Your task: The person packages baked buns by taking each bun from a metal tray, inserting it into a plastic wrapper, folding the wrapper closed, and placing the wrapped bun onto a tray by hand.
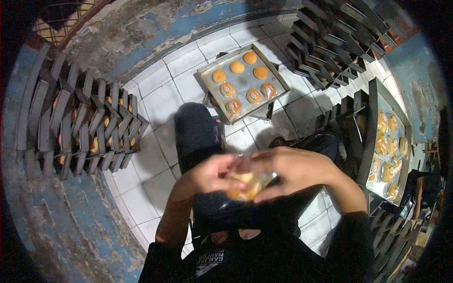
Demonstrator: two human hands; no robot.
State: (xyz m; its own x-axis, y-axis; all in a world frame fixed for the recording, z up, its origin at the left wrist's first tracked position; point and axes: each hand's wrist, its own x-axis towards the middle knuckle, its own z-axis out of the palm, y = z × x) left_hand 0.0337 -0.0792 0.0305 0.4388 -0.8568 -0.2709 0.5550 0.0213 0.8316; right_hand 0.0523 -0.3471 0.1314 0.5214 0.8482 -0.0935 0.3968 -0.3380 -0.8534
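Note:
Above my lap I hold a round golden bun (245,188) in a clear plastic bag, with both hands closed around it. My left hand (214,174) grips it from the left, thumb and fingers on the plastic. From the right, my right hand (290,170) curls over the bag, its fingers blurred by motion. In front of my knees is a metal tray (207,87) of buns. Its far part holds several plain buns (237,67), and nearer ones, such as the wrapped bun (233,107), are in shiny clear bags with a printed mark.
To my right a tilted tray (401,113) carries several wrapped buns (388,172). Stacked dark trays (85,118) with buns rise at the left, and another stack (335,40) stands at the far right. White tiles (146,188) cover the floor; a peeling blue wall (141,37) runs behind.

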